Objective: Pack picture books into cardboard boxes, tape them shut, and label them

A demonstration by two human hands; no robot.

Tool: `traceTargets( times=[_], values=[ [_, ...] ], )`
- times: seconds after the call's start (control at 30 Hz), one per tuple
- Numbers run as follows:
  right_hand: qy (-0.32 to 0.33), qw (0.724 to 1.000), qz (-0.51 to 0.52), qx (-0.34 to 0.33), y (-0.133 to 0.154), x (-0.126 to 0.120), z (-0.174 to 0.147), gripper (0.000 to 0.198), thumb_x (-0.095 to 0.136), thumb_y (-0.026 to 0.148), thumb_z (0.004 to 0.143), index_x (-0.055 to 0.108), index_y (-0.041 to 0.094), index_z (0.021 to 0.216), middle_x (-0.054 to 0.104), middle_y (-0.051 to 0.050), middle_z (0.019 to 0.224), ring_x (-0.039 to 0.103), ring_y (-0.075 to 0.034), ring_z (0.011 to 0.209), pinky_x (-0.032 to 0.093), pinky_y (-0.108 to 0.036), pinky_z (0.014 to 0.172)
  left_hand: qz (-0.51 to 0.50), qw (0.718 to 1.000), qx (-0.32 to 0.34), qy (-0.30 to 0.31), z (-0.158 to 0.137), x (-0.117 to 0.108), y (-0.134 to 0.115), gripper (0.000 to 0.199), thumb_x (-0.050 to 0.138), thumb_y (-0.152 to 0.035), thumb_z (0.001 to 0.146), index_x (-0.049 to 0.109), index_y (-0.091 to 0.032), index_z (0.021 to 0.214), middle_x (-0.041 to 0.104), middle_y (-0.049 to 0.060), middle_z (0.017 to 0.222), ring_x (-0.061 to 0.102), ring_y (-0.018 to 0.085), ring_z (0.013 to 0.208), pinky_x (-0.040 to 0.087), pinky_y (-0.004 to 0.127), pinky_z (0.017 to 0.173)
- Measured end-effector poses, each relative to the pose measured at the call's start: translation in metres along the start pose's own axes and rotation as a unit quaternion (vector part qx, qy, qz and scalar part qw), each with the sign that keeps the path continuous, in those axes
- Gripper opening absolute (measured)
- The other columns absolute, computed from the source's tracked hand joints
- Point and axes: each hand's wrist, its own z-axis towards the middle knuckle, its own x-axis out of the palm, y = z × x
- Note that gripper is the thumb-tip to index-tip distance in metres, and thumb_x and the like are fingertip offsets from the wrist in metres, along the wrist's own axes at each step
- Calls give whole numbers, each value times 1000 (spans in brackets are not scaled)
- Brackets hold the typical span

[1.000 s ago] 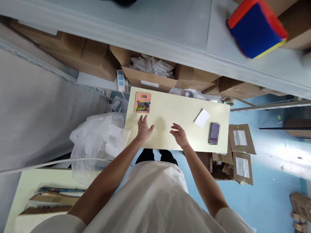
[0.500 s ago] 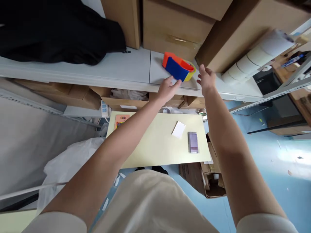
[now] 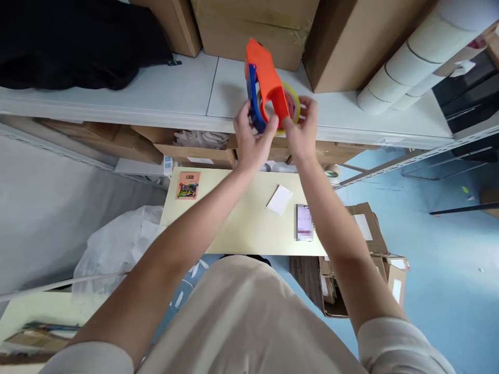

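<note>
An orange and blue tape dispenser [image 3: 263,67] is held up at the front of the white shelf, its narrow orange end pointing away from me. On its right side sits a roll of tape with a yellow rim [image 3: 297,98]. My left hand [image 3: 251,143] grips the blue side, thumb over the near end. My right hand [image 3: 304,135] is closed around the right side, with fingers behind the tape roll and thumb on the orange frame. The fingertips behind the dispenser are partly hidden.
On the white shelf [image 3: 156,98] stand cardboard boxes [image 3: 253,31], stacked white rolls [image 3: 405,67] and black cloth [image 3: 78,47]. Below, a pale yellow table [image 3: 234,228] holds a white card [image 3: 279,199], a phone [image 3: 304,223] and a colourful packet [image 3: 187,186]. Opened cartons [image 3: 370,228] lie at right.
Both hands have closed on the tape dispenser, which lay on the shelf before. It is now lifted and turned, its orange end pointing farther away. The view has shifted slightly.
</note>
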Motion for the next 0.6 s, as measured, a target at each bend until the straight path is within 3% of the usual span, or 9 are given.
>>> traceTargets(
  times=[0.07,0.13,0.3,0.43,0.6],
  values=[
    [-10,1000,0,20,12,-20,-68,52,51,38,88,36,24,135,46,-10,133,53,-25,120,54,-40,85,-9,999,-32,1,-53,-9,-15,64,51,-52,91,21,-34,145,39,7,138,47,26,128,48,35,99],
    [-4,997,11,74,10,-31,-140,55,57,39,84,37,27,133,46,-11,133,54,-25,117,57,-38,80,-16,996,-84,24,-110,-16,-14,59,54,-48,90,28,-34,141,42,8,136,52,24,123,53,31,91],
    [62,963,20,262,-42,-20,-286,50,64,36,75,45,23,120,51,-12,119,60,-23,97,60,-37,69,-49,951,-288,98,-236,-22,45,49,64,-31,79,48,-21,124,54,14,124,59,23,107,58,30,74],
    [133,932,-29,336,-80,-4,-343,47,65,32,73,48,20,115,51,-15,118,60,-25,98,59,-39,71,-16,912,-382,147,-290,-22,93,45,68,-21,72,55,-18,115,61,12,117,65,20,92,59,33,74],
    [144,923,-72,348,-101,2,-361,47,66,27,73,49,19,115,54,-14,118,59,-26,104,54,-45,86,10,904,-389,174,-306,-17,120,51,69,-15,70,56,-18,119,63,12,119,66,22,97,56,39,85]
  ],
)
